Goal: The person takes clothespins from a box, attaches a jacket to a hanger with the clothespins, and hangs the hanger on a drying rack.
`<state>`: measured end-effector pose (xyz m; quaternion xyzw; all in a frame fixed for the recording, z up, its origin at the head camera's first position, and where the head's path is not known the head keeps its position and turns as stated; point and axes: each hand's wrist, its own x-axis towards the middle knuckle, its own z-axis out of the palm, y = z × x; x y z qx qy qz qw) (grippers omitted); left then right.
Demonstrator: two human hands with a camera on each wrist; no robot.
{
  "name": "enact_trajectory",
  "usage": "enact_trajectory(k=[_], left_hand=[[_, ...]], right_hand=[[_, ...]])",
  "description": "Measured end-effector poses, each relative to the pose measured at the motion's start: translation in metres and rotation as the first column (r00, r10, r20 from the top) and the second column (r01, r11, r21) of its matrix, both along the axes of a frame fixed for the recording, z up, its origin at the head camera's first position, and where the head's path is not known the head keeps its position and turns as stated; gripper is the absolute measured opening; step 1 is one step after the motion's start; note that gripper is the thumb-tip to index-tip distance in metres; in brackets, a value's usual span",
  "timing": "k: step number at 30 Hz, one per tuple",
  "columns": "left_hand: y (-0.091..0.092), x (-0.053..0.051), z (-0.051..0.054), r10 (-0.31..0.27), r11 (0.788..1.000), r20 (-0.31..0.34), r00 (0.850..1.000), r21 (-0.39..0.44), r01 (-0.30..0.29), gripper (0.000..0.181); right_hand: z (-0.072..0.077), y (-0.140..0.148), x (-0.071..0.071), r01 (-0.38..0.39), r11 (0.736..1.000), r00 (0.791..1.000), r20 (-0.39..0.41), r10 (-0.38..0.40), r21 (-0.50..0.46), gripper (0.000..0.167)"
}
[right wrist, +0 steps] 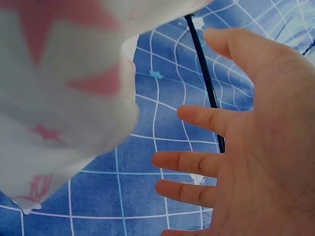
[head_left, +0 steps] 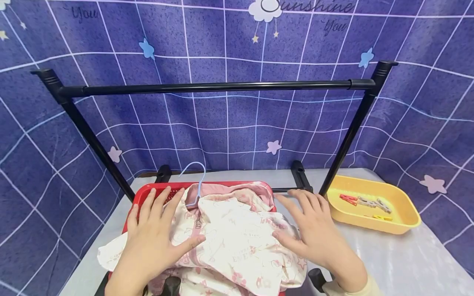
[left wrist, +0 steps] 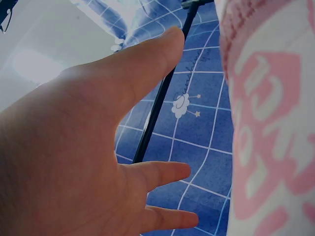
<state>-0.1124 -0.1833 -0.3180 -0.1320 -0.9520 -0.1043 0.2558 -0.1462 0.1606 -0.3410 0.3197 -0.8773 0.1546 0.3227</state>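
Head view: our left hand (head_left: 151,238) and right hand (head_left: 316,230) spread, released, beside a garment (head_left: 237,238); purple cloth (head_left: 240,142) backs the table's (head_left: 400,259) far side.

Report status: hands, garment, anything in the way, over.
Left hand, right hand open, fingers spread. Printed garment over red basket. Blue hanger at its collar. No obstruction seen.

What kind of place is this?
Maybe a laundry-hanging spot: there's a black rack, a printed garment with a blue hanger, and clothes pegs in a yellow tub.
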Motion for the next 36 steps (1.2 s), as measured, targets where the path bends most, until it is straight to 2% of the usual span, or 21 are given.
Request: enact_trajectory(k=[11,17,36], left_hand=[[-0.006,-0.002,-0.002,0.016,0.999,0.033,0.999,0.030,-0.017,0.099],[-0.008,-0.002,-0.001,0.045,0.997,0.060,0.997,0.062,-0.049,0.103],[-0.016,-0.002,-0.001,0.103,0.993,0.174,0.979,0.044,-0.113,0.109]], right_hand=[[-0.005,-0.007,0.000,-0.029,0.999,0.999,-0.017,0.030,0.034,0.063],[-0.006,-0.009,0.000,-0.049,0.998,0.999,-0.009,0.049,0.033,0.063],[-0.013,-0.019,0.001,-0.072,0.994,0.997,-0.014,0.074,0.079,0.066]])
